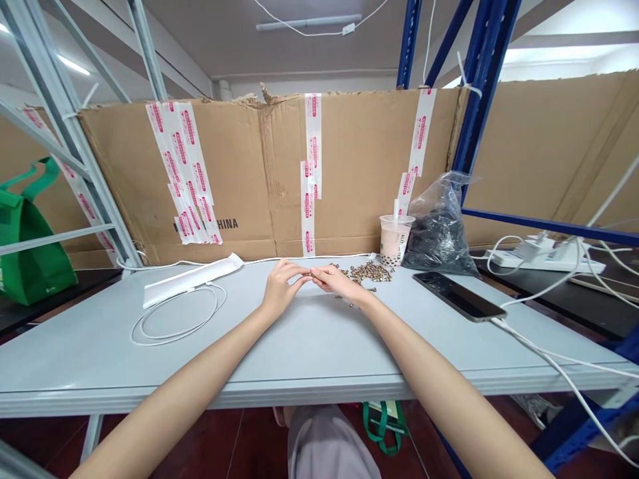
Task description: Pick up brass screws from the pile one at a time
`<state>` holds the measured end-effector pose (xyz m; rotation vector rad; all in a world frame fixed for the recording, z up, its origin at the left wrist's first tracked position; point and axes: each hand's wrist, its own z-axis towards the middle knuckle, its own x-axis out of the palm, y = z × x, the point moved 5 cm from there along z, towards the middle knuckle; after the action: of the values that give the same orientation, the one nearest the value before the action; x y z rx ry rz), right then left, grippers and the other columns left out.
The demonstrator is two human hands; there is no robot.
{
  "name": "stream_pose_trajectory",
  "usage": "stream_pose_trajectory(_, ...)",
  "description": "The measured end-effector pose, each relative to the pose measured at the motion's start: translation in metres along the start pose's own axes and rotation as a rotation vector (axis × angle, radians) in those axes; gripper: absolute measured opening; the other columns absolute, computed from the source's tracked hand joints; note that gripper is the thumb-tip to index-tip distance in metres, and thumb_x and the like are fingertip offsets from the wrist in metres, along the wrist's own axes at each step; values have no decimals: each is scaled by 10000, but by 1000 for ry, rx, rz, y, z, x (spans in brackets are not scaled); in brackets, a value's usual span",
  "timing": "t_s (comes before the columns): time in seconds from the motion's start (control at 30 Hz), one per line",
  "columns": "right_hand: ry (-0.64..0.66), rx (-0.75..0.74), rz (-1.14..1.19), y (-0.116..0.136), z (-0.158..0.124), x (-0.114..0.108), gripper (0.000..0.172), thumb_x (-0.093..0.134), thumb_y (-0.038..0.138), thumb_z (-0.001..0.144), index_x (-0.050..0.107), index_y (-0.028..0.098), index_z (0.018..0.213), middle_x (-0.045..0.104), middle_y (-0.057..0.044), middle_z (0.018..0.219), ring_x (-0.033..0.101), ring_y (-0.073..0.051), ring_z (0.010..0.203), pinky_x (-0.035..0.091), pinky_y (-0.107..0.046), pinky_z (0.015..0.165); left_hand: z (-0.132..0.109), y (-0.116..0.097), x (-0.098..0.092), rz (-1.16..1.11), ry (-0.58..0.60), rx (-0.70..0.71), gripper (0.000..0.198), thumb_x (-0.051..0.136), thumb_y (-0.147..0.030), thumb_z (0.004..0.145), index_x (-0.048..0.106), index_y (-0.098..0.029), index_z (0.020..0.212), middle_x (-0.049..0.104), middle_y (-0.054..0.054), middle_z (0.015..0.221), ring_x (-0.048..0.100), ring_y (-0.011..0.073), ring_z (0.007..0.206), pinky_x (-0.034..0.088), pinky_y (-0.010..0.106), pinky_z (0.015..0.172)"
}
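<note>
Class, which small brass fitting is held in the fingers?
The brass fitting pinched between the left hand and right hand; the others lie loose in a pile.

Bright ceiling tubes light the scene evenly; the left hand and right hand cast faint shadows; the picture's edges bow.

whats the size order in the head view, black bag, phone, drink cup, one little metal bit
1. Clear plastic bag of black contents
2. Phone and plastic drink cup: too close to rank, and the phone lies nearer the camera
3. One gold-coloured metal bit
</note>
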<state>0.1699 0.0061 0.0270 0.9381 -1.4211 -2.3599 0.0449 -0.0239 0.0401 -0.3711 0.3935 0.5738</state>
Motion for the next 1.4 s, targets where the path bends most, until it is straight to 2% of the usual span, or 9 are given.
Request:
stream_pose_trajectory(0.1, 53, 37, 8, 1, -1, 0, 431, 302, 526, 857, 355, 174, 614, 282, 56, 528, 221, -64, 456, 182, -219, 451, 1, 1, 1, 14, 1, -35, 139, 592, -310, 778, 680, -212, 821, 681, 27, 771, 506, 172, 755, 420, 315, 716)
stream_pose_trajectory(0.23, 47, -12, 5, 3, -1, -3, 344, 393, 484, 845, 411, 170, 705, 352, 52, 556, 289, -64, 467, 242, -208, 463, 1, 0, -1, 31, -1, -38, 133, 584, -303, 786, 677, -215, 819, 681, 21, 771, 499, 174, 760, 419, 309, 707)
stream_pose_trajectory(0.37, -8, -4, -10, -3, 0, -3, 405, 368, 491, 851, 387, 167, 609, 297, 62, 497, 252, -59, 438, 208, -212, 449, 0, -1, 1, 43, 16, -28, 146, 588, -318, 781, 674, -211, 831, 678, 19, 774, 494, 170, 763, 412, 306, 709)
stream_pose_trajectory(0.47, 6, 27, 36, -7, 0, 0, 424, 341, 497, 856, 346, 174, 582, 280, 65, 485, 235, -56, 424, 200, -213, 438, -1, -1, 2, 109, 28, -49, 147, 588, -328, 781, 671, -217, 832, 680, 12, 788, 497, 173, 776, 390, 322, 736)
stream_pose_trajectory(0.63, -3, 16, 8, -3, -3, 0, 330, 394, 479, 842, 450, 167, 748, 387, 50, 567, 313, -61, 462, 232, -201, 444, 0, 1, 1, 168, 24, -59, 124, 589, -312, 784, 666, -228, 832, 681, 4, 795, 499, 177, 798, 364, 337, 765)
stream_pose_trajectory(0.77, -38, -29, 26, 0, -1, 0, 341, 426, 461, 833, 407, 167, 662, 322, 58, 547, 266, -57, 467, 211, -209, 460, 0, 0, 0, 105, 10, -33, 134, 578, -311, 790, 666, -216, 829, 677, 12, 786, 493, 172, 778, 386, 320, 746)
stream_pose_trajectory(0.9, 17, 28, 86, -2, 0, 3, 424, 370, 485, 848, 326, 176, 562, 243, 62, 514, 195, -60, 448, 156, -228, 451, 1, -2, 1, 61, 21, -5, 154, 576, -323, 790, 670, -209, 831, 678, 21, 782, 491, 174, 773, 398, 316, 728)
stream_pose_trajectory(1.13, 5, 34, 47, 0, -3, -4, 319, 452, 462, 826, 424, 170, 701, 314, 47, 588, 237, -67, 493, 169, -211, 458, 2, 0, -1, 81, 5, -29, 146, 589, -332, 779, 677, -221, 814, 679, 15, 772, 495, 177, 765, 399, 327, 728)
stream_pose_trajectory(1.4, 6, 48, 43, -11, 3, -1, 401, 384, 499, 846, 345, 177, 612, 199, 61, 545, 154, -67, 468, 123, -225, 450, 1, 3, 4, 16, 37, -11, 152, 604, -327, 768, 682, -204, 811, 681, 23, 780, 495, 169, 764, 412, 298, 697)
